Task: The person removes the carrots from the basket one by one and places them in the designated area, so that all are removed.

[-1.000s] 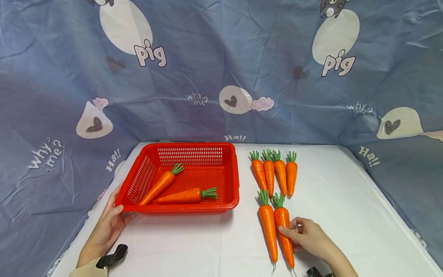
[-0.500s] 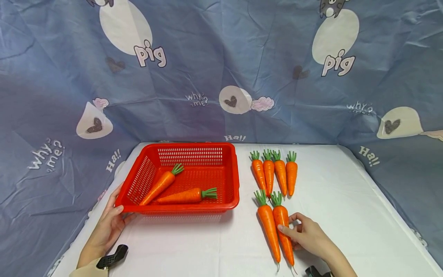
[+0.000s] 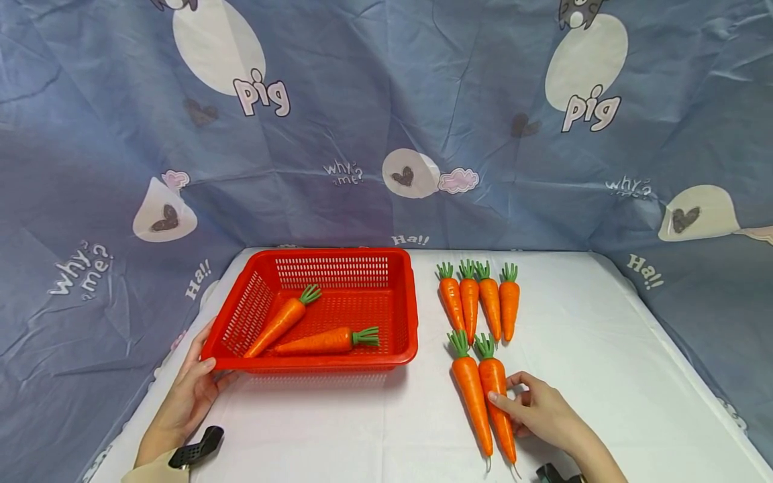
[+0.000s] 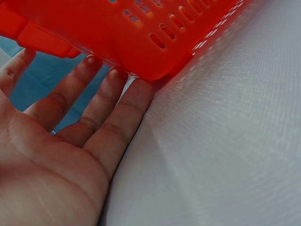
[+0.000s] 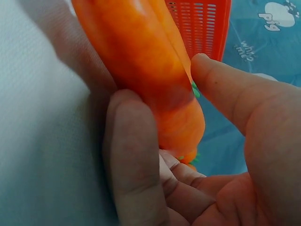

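Observation:
My left hand (image 3: 188, 396) rests its fingertips against the front left corner of a red plastic basket (image 3: 326, 363). The left wrist view shows those fingers (image 4: 113, 127) nearly straight against the basket wall (image 4: 141, 52). My right hand (image 3: 537, 410) holds a carrot (image 3: 498, 402) with green tops between thumb and fingers, low on its right side. Touching that carrot on its left lies a second carrot (image 3: 472, 399). Close up in the right wrist view, the held carrot (image 5: 136, 52) lies between the thumb (image 5: 221, 89) and a finger (image 5: 134, 146); parts of the other fingers are hidden.
Inside the basket lie two carrots, one slanted (image 3: 280, 325) and one sideways (image 3: 320, 342). Behind the front pair, several carrots (image 3: 488, 305) stand in a row, tops pointing away. A blue printed cloth (image 3: 386, 121) rises behind the white table (image 3: 604, 349).
The front pair of carrots has shifted slightly, the left one's tip swinging rightward to lie along the other. My right hand has moved only a little with them; my left hand and the basket are still.

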`<action>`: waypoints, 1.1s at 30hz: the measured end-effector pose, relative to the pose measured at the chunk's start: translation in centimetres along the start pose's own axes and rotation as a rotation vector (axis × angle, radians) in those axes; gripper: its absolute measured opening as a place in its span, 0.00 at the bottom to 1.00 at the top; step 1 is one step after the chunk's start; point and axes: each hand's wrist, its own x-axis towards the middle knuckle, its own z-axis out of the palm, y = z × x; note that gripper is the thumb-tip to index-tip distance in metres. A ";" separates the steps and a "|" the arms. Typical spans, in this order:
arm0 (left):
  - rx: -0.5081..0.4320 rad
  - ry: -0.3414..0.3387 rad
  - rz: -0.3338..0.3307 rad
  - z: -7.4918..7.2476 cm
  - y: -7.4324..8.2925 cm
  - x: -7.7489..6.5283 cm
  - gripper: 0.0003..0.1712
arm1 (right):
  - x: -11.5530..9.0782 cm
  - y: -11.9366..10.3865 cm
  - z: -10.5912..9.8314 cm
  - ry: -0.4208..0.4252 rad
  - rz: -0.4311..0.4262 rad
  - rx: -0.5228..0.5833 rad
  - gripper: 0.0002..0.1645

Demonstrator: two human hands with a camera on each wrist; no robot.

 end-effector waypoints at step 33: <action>0.016 0.011 -0.007 0.1 0.1 0.0 0.38 | 0.0 -0.2 -2.9 0.032 -0.093 0.018 0.35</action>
